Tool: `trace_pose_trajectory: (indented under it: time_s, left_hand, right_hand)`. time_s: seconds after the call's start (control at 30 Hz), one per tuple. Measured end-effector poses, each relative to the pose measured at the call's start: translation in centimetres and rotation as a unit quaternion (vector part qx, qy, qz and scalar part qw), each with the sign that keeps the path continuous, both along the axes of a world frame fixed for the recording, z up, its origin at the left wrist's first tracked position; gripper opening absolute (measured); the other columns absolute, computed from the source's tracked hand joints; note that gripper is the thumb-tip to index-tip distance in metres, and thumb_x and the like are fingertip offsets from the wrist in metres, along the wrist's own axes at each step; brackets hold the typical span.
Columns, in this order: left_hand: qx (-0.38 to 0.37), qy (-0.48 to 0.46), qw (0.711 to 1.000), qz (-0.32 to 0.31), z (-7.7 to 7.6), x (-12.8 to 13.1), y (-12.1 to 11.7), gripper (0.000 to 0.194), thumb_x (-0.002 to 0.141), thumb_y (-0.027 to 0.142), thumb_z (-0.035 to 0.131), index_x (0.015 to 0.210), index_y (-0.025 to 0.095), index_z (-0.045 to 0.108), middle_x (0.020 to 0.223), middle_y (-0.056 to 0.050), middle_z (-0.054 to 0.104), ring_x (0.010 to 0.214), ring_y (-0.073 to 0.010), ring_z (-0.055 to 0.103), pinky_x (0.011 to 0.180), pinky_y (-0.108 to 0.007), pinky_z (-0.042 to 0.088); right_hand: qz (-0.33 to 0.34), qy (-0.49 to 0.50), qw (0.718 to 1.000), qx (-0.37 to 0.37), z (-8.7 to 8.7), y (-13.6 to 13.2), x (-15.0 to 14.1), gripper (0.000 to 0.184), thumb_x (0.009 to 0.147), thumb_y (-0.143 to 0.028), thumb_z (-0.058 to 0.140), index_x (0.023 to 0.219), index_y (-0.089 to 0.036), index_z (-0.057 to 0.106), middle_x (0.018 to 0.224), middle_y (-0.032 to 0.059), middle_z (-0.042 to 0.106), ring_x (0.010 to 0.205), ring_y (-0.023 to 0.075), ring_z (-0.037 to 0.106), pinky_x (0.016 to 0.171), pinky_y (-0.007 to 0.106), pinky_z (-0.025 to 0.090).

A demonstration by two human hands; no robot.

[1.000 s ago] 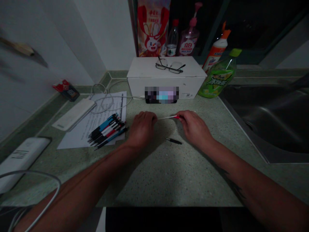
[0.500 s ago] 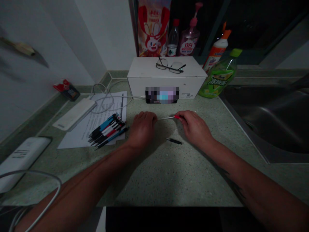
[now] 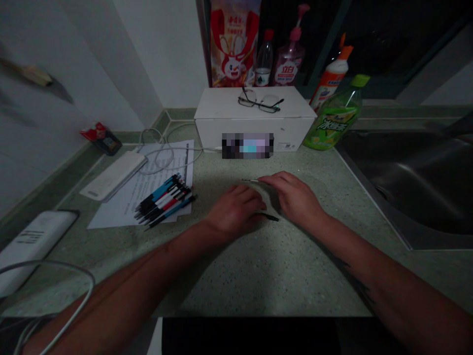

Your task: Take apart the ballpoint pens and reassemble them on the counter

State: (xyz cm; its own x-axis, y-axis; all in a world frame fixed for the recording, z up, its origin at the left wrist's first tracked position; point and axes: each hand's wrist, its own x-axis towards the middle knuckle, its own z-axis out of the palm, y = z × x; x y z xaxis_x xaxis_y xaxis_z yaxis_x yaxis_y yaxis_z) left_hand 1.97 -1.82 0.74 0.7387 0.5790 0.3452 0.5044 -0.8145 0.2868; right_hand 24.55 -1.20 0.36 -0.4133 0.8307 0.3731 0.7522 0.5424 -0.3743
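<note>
My right hand [image 3: 295,197] pinches a thin pale pen refill [image 3: 252,180] that points left above the counter. Its far end looks dark and ridged, perhaps a spring. No red shows at the fingertips now. My left hand [image 3: 236,209] is low over the counter, fingers curled round the left end of a short black pen piece [image 3: 271,217]. The silver tip of that piece is hidden by the fingers. Left of this hand, several click pens [image 3: 164,202] in blue, black, white and red lie in a pile on printed paper [image 3: 114,209].
Behind the hands a white box [image 3: 254,111] carries eyeglasses [image 3: 260,101], with a phone [image 3: 247,146] leaning on its front. Power banks [image 3: 113,175] and white cables lie left. A green bottle [image 3: 334,121] and a metal sink [image 3: 417,182] are right.
My left hand has let go of the refill and come down and right onto the black pen piece. The right hand has shifted slightly left with the refill.
</note>
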Motion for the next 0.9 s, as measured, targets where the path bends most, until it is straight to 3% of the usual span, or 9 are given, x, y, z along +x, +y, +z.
trace_pose_trajectory:
  time_s: [0.1, 0.37, 0.5, 0.63, 0.9]
  left_hand:
    - [-0.028, 0.039, 0.998, -0.051, -0.3, 0.4, -0.1, 0.018, 0.098, 0.035, 0.070, 0.110, 0.022, 0.074, 0.113, -0.007, 0.074, 0.113, -0.0283, 0.064, 0.099, -0.044, 0.050]
    - [-0.030, 0.082, 0.996, -0.004, -0.1, 0.9, -0.2, 0.011, 0.102, 0.025, 0.064, 0.105, 0.019, 0.073, 0.113, -0.007, 0.074, 0.114, -0.0285, 0.064, 0.102, -0.045, 0.050]
    - [-0.065, 0.019, 0.991, 0.119, -0.2, 0.6, 0.3, 0.012, 0.101, 0.017, 0.059, 0.105, 0.016, 0.071, 0.106, -0.010, 0.075, 0.106, -0.0284, 0.068, 0.098, -0.046, 0.053]
    - [-0.086, -0.122, 0.953, 0.263, -0.4, -0.3, 1.3, 0.012, 0.100, 0.015, 0.057, 0.105, 0.018, 0.068, 0.103, -0.010, 0.075, 0.097, -0.0271, 0.068, 0.090, -0.044, 0.055]
    - [-0.053, -0.210, 0.932, 0.291, -0.9, -1.0, 1.8, 0.009, 0.097, 0.019, 0.056, 0.099, 0.021, 0.065, 0.097, -0.010, 0.073, 0.091, -0.0277, 0.066, 0.086, -0.047, 0.052]
  right_hand:
    - [-0.006, 0.006, 1.000, -0.004, 0.0, 0.0, 0.0, 0.057, 0.088, -0.001, 0.044, 0.132, -0.026, 0.070, 0.113, 0.0091, 0.071, 0.107, 0.0267, 0.067, 0.091, 0.041, 0.055]
    - [-0.015, 0.017, 1.000, 0.010, 0.1, 0.1, 0.0, 0.052, 0.092, -0.002, 0.044, 0.129, -0.027, 0.071, 0.113, 0.0098, 0.072, 0.107, 0.0274, 0.067, 0.093, 0.042, 0.055]
    - [-0.035, 0.026, 0.999, 0.031, 0.0, 0.2, 0.2, 0.049, 0.095, -0.004, 0.044, 0.127, -0.027, 0.072, 0.112, 0.0093, 0.072, 0.106, 0.0274, 0.067, 0.091, 0.042, 0.056]
    - [-0.046, 0.044, 0.996, 0.062, -0.2, 0.3, 0.4, 0.044, 0.098, -0.008, 0.045, 0.126, -0.028, 0.072, 0.110, 0.0087, 0.073, 0.103, 0.0264, 0.068, 0.089, 0.042, 0.056]
    - [-0.052, 0.044, 0.995, 0.072, -0.2, 0.2, 0.5, 0.041, 0.099, -0.009, 0.044, 0.124, -0.026, 0.072, 0.109, 0.0098, 0.073, 0.101, 0.0268, 0.068, 0.087, 0.042, 0.056]
